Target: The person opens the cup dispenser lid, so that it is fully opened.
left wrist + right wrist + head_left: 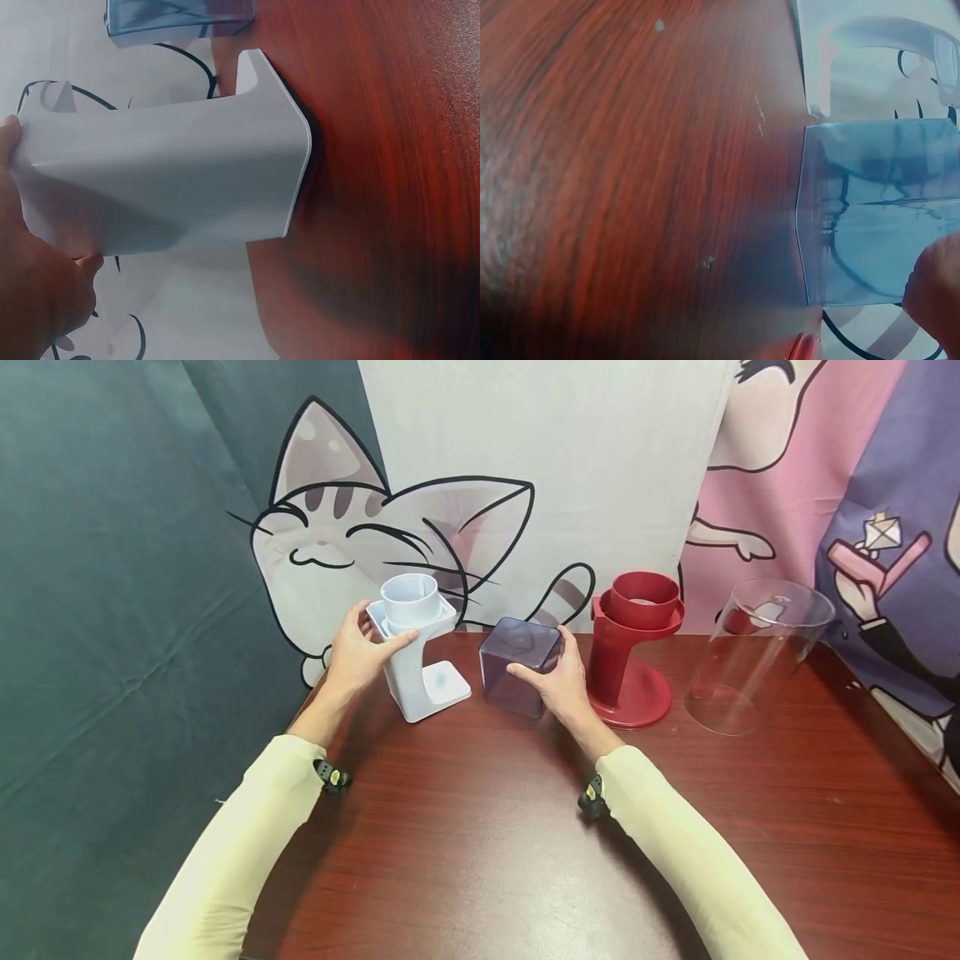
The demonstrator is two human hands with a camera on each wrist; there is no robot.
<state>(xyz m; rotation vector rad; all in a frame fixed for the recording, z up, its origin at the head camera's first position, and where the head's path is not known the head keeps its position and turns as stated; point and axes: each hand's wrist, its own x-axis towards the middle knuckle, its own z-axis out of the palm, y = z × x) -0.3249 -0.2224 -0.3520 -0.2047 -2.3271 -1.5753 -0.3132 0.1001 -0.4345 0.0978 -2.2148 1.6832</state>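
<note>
My left hand (358, 647) grips the upper part of a white stand (406, 672), thumb across its front. The stand has a C-shaped body, a flat foot and a round cup (410, 599) in its top ring. In the left wrist view its smooth back (165, 172) faces the camera, the foot on the table. My right hand (561, 677) holds a smoky, see-through square container (513, 672) from its right side, thumb on the near face. The right wrist view shows this container (877, 217) in blue tint, beside the white stand.
A red stand (618, 668) with a round cup and round foot stands just right of my right hand. Farther right is a clear cylinder (757, 668). Behind the reddish-brown wooden table (480, 843) hangs a cloth (555, 435) printed with cartoons.
</note>
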